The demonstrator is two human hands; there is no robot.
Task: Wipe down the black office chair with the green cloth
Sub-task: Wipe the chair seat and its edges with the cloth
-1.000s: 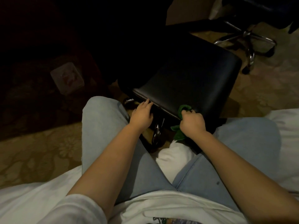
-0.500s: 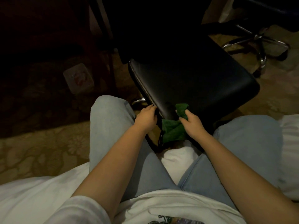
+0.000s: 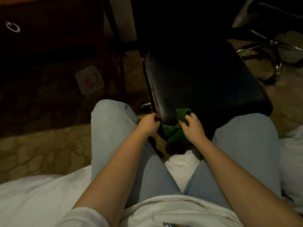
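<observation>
- A seated person leans over a black office chair (image 3: 205, 89) in a dim room, wiping the seat's near corner with a green cloth (image 3: 178, 126).
- The cloth lies bunched on that near edge, part on the seat top and part hanging over the rim between the person's knees.
- The job looks to be mid-course. Only this corner is under the cloth, the broad seat beyond it is uncovered, and the backrest is lost in shadow. The light does not show which surfaces are already clean.
- The left hand (image 3: 148, 124) steadies the chair, its fingers (image 3: 155, 119) curled tight round the seat's left rim.
- The right hand (image 3: 194, 126) holds the cloth, its fingers (image 3: 188, 117) bent and closed on the fabric, pressing it to the seat.
- A second chair's chrome base (image 3: 275, 51) stands on the patterned floor (image 3: 41, 153) beyond.
</observation>
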